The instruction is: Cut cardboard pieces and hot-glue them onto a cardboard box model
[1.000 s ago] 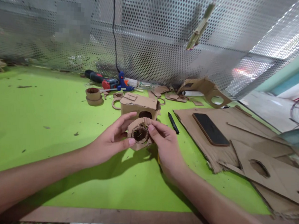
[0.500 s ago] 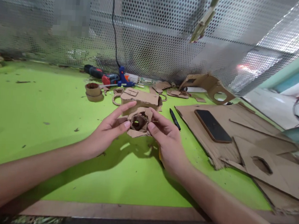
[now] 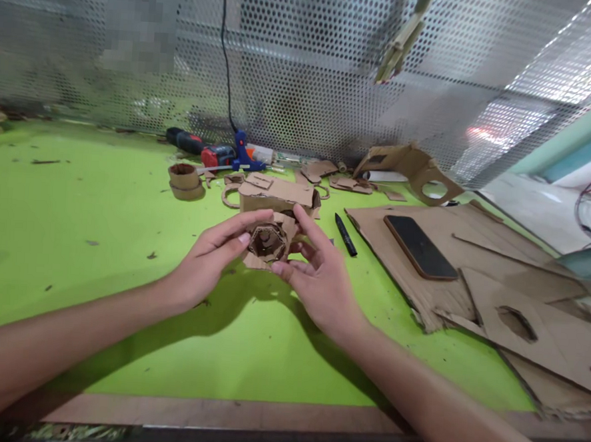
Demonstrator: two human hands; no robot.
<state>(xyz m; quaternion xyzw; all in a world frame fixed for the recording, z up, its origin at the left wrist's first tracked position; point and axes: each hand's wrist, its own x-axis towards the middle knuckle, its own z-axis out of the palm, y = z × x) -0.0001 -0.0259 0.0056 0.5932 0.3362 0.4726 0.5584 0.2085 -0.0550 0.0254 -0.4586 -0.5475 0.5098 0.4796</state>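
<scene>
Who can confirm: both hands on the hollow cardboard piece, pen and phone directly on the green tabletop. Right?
No: the phone lies on a cardboard sheet, not directly on the green tabletop; head view shows it. Left hand and right hand on the hollow cardboard piece, pen on the tabletop: correct.

I find the widest open room on the green surface (image 3: 100,209) toward its left edge, dotted with small scraps (image 3: 152,255); a second bare stretch opens between my forearms (image 3: 119,313), reaching the near edge. Beyond the hexagonal cardboard piece (image 3: 269,241) between my left fingers (image 3: 238,223) and right fingers (image 3: 311,227), a cardboard box (image 3: 277,192) blocks the way. A glue gun (image 3: 245,155) crowds the far edge before a perforated screen (image 3: 295,67). A pen (image 3: 346,235) lies in the passage rightward, where layered cardboard sheets (image 3: 397,274), carrying a phone (image 3: 421,247), obstruct the right side.
</scene>
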